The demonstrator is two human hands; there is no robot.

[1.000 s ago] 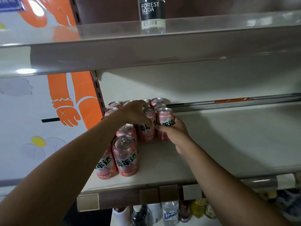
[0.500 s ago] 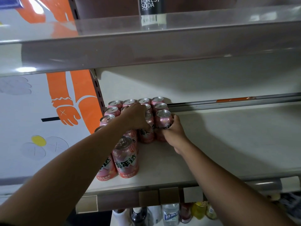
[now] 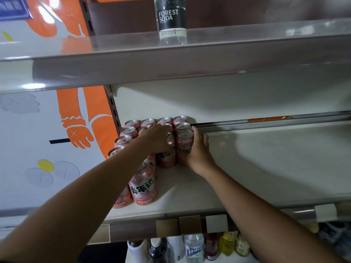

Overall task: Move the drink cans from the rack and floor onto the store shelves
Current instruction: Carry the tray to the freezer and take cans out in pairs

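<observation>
Both hands have gone deeper into the shelf since the earlier frames, and the two cans they push now stand close against the rows behind. At the far left is a white wall [image 3: 28, 139] with an orange cartoon figure [image 3: 76, 114] painted on it. Beside it, on the cream middle shelf [image 3: 256, 177], the pink cans [image 3: 148, 122] stand upright in a tight block in the left back corner, four across in the last row. One front can [image 3: 143, 188] stands nearest the shelf edge, partly behind the left forearm, and another can just left of it is mostly hidden. The left hand [image 3: 158, 138] lies on top of the inner can [image 3: 167, 158], with its fingers curled down over the lid. Just to the right, touching it, is the outer can [image 3: 184, 138], which forms the right front corner of the block. The right hand [image 3: 198, 150] grips this can from the right side, fingers bent round its wall; I cannot see the thumb clearly. Right of the hands the shelf surface is bare, and a metal rail [image 3: 266, 121] runs along its back. On the upper shelf [image 3: 190, 59] stands a dark bottle [image 3: 171, 18] marked FOREST SODA. Below the price-tag holders [image 3: 190, 224], several bottles [image 3: 193, 247] are on a lower level.
</observation>
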